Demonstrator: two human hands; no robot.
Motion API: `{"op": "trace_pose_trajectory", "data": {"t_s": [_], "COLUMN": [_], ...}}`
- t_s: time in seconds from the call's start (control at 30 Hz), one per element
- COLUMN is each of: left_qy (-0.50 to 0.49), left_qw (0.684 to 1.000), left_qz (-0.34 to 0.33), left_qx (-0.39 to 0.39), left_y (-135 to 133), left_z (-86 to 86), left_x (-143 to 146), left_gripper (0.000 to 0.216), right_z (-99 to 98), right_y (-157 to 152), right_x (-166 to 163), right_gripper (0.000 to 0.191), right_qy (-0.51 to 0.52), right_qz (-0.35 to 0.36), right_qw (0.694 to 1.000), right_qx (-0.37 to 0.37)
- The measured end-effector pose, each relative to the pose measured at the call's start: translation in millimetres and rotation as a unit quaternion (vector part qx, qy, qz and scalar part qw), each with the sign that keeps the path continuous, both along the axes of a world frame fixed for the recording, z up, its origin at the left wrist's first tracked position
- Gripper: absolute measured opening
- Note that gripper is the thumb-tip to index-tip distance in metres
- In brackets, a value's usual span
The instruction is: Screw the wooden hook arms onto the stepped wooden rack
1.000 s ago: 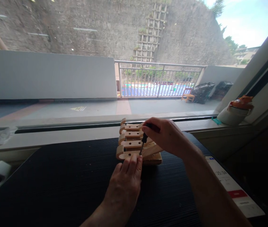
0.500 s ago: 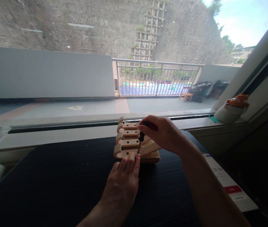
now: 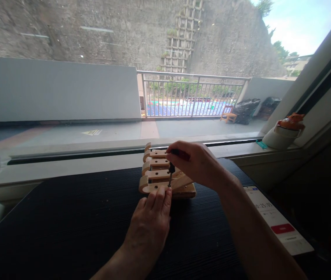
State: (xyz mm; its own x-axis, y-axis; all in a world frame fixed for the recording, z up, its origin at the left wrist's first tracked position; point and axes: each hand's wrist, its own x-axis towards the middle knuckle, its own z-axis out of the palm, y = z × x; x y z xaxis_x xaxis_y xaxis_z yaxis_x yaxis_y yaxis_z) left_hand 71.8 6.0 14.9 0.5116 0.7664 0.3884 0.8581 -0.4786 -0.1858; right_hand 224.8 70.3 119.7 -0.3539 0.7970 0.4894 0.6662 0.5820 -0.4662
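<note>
A dark-handled screwdriver with a thin metal shaft (image 3: 171, 168) was held nearly upright just right of the frame's centre, its handle clasped within the curled fingers of the right hand (image 3: 196, 157). Its tip was pointed down at a dark fixing point on the nearest slat of a pale wooden rack with curled slat ends (image 3: 159, 174). Against that slat's near edge, beside the tip, the fingertips of the left hand (image 3: 149, 219) were laid; whether the rack was gripped from below or merely steadied could not be told. The rack was seated at the far edge of a black, wood-grained tabletop (image 3: 66, 217), just below the frame's middle.

By appearances, a screw was being turned at the slat's right-hand fixing point, though its head could not be made out. For the next move, the tip would need to be kept seated and the shaft in line while the slat was braced.

The screwdriver's long axis was leaned slightly, handle end toward the upper right. The slats were aligned left to right, with curled ends turned to the left of the frame, while the row itself was extended away toward the window (image 3: 101, 101).
</note>
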Motion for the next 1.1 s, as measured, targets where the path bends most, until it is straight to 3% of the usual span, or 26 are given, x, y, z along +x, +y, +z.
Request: {"op": "trace_pose_trajectory", "data": {"t_s": [0.23, 0.53, 0.87, 1.1], "left_qy": [0.018, 0.0, -0.028, -0.038], "left_qw": [1.0, 1.0, 0.999, 0.999], "left_qz": [0.007, -0.003, -0.018, -0.031], "left_qx": [0.005, 0.002, -0.003, -0.004], "left_y": [-0.6, 0.8, 1.6, 3.0], "left_z": [-1.0, 1.5, 1.4, 4.7], "left_x": [-0.4, -0.3, -1.8, -2.4], "left_gripper": [0.048, 0.049, 0.048, 0.047], "right_z": [-2.0, 1.0, -3.8, -2.6], "right_y": [5.5, -2.3, 5.9, 0.6], "right_x": [4.7, 4.2, 4.7, 0.9], "right_gripper": [0.027, 0.028, 0.033, 0.024], "right_qy": [-0.017, -0.005, 0.003, -0.001], "right_qz": [-0.066, 0.013, -0.054, 0.013], "right_qw": [0.998, 1.0, 0.999, 1.0], "right_qx": [0.013, -0.022, 0.002, 0.008]}}
